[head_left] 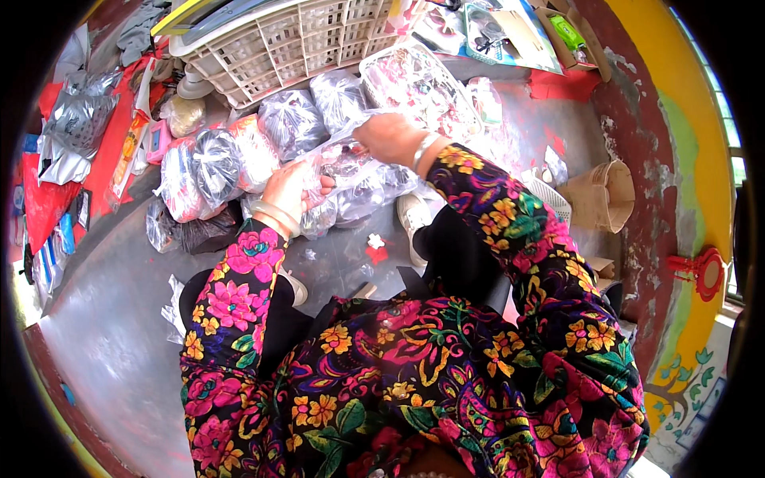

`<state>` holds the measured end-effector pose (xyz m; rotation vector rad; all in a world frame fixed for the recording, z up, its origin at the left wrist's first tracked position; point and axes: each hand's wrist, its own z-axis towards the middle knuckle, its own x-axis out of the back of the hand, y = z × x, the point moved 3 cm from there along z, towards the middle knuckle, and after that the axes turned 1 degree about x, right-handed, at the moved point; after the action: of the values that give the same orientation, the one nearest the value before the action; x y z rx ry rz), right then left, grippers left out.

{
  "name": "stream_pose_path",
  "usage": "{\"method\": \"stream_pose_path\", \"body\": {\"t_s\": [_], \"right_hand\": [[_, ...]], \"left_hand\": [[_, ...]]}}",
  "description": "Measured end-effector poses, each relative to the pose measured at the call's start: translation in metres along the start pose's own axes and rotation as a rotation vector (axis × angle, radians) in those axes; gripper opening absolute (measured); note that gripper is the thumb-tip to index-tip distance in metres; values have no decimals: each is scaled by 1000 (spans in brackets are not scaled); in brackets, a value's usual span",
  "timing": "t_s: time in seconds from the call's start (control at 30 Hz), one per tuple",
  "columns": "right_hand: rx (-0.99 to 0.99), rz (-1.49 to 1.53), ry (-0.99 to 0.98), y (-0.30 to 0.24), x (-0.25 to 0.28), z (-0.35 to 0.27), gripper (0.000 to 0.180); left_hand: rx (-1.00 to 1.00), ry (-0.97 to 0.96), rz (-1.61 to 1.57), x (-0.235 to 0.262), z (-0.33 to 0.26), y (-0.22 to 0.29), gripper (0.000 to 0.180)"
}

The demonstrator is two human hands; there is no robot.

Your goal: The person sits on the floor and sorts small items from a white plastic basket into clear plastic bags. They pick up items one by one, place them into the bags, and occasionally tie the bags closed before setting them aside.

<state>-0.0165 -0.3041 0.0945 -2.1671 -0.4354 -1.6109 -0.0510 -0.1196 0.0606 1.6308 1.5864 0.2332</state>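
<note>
A clear plastic bag (362,195) with dark and reddish small items inside stretches between my two hands. My left hand (288,190), a bangle on its wrist, is closed on the bag's left edge with its fingers curled. At the bag's upper right, my right hand (390,137) is closed on the plastic, its fingertips mostly hidden behind the hand. Just beyond my right hand stands a white basket (480,119) heaped with small red and white pieces. Packed bags of dark items (292,123) lie close behind my left hand.
A large cream plastic crate (279,52) stands at the back. Several filled bags (182,179) are piled at the left. A brown round container (613,195) sits near the right wall. Red sheets and packets (131,155) lie far left. A small white-and-red piece (375,247) lies on the floor.
</note>
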Motion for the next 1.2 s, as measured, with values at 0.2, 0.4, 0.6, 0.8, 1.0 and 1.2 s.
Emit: {"method": "stream_pose_path", "body": {"t_s": [0.2,0.4,0.6,0.8,1.0,1.2], "right_hand": [[37,75,-108,-22,-43,41,18],[-177,177,-234,-25,-77,63,19],[-365,430,-180,-37,-79,61,21],[-197,276,-172,-40,-81,58,24],[216,197,-119,13,-40,46,23],[91,-376,247,171,8,-42,13]], "left_hand": [[18,-9,-6,-1,0,4,35],[17,-13,-16,-9,-1,7,31],[34,12,-106,-6,1,5,28],[84,4,-123,-7,7,7,25],[78,0,-165,-4,9,11,30],[50,-64,-153,-2,17,7,30]]}}
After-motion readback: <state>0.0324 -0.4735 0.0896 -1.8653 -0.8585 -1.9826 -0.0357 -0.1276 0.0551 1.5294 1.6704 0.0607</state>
